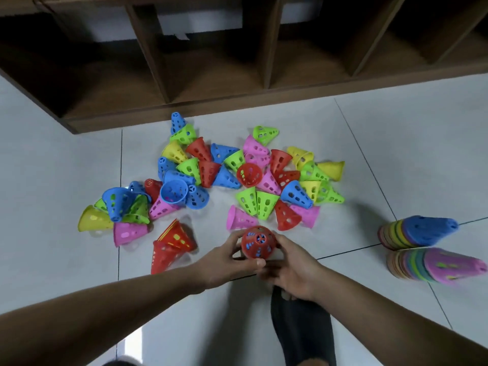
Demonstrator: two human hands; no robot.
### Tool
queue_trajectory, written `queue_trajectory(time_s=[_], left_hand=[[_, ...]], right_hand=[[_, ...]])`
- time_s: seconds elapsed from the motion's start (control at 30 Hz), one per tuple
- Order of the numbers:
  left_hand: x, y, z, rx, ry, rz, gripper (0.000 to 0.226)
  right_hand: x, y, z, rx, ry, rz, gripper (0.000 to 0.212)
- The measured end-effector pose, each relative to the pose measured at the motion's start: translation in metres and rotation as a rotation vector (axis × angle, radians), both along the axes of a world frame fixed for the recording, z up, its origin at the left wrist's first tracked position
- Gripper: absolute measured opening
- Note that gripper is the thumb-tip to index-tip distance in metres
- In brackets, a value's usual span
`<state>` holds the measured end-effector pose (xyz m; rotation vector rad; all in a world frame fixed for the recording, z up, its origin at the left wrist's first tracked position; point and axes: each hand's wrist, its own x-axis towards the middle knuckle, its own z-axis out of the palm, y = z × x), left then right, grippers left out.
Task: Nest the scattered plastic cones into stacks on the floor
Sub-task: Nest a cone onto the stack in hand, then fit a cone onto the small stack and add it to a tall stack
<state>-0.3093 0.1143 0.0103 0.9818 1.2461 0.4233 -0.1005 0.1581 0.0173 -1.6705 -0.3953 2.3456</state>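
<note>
A pale grey tiled floor [396, 154] with dark grout lines fills the view. A brown wooden shelf unit [184, 112] with open compartments runs along the far side.

Near the middle, both hands hold one red cone [258, 243] just above the floor, its narrow tip turned up toward the camera. Blue shows through its holes. The left hand [227, 257] grips the cone's left side, fingers curled round it and thumb on the near side. The right hand [293, 270] grips the right side in the same way, fingers wrapped round the wall. The two thumbs meet below the cone.

Just beyond the hands lie the scattered cones [264, 204], blue, green, yellow, red and pink. They lie tipped at all angles in two loose heaps, one to the left and one to the right, with many touching or overlapping.

To the near left of the held cone a red stack [171, 244] lies on its side. Well apart on the right two taller nested stacks also lie on their sides, just beside each other. The blue-topped stack [420, 231] is the farther one and the pink-topped stack [443, 265] the nearer.

A dark-clad foot [301, 326] rests on the floor below the right hand.
</note>
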Motion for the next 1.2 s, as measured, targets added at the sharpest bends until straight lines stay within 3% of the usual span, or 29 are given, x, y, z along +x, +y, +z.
queue_trajectory(time_s=[0.3,0.43,0.57,0.63,0.7,0.83,1.03,1.2], left_hand=[[0.053,0.052,0.003,-0.079,-0.014,-0.207,0.092],[0.102,0.067,-0.007,-0.048,0.021,-0.186,0.099],[0.163,0.083,-0.016,0.045,0.028,-0.137,0.073],[0.189,0.087,-0.02,0.067,0.055,-0.117,0.089],[0.21,0.088,-0.025,0.086,0.071,-0.115,0.094],[0.237,0.089,-0.024,0.094,0.061,-0.061,0.079],[0.233,0.092,-0.019,0.1,0.056,-0.1,0.084],[0.158,0.076,-0.005,0.153,0.265,-0.277,0.068]], right_hand=[[0.063,0.01,0.002,0.132,-0.102,-0.057,0.038],[0.096,0.022,0.003,0.23,-0.265,-0.088,0.04],[0.142,0.032,-0.003,0.304,-0.413,-0.185,0.044],[0.162,0.031,-0.007,0.348,-0.489,-0.252,0.045],[0.177,0.029,-0.012,0.391,-0.522,-0.317,0.044],[0.192,0.021,-0.019,0.402,-0.514,-0.415,0.039],[0.184,-0.004,-0.024,0.395,-0.511,-0.4,0.047],[0.154,-0.018,-0.021,0.402,-0.457,-0.295,0.042]])
